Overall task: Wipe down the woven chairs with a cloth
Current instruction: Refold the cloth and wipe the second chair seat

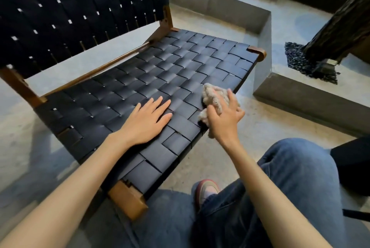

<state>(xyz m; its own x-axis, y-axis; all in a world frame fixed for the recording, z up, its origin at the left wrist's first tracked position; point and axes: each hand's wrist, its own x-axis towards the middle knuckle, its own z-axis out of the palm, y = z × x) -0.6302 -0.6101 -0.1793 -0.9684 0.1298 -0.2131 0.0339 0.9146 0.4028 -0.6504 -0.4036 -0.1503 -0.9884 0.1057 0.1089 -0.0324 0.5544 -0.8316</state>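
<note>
A low chair with a black woven seat (140, 79), a black woven backrest (80, 7) and a brown wooden frame (128, 199) fills the left and middle of the view. My left hand (148, 119) lies flat on the seat near its front edge, fingers spread, holding nothing. My right hand (224, 119) presses a crumpled beige cloth (212, 95) onto the seat's front right edge. Part of the cloth is hidden under my fingers.
Grey concrete steps and ledges (300, 97) rise to the right of the chair. A dark rough trunk (336, 33) stands in black gravel (294, 57) at the upper right. My knee in blue jeans (290, 177) and a shoe (206, 187) are on the concrete floor below.
</note>
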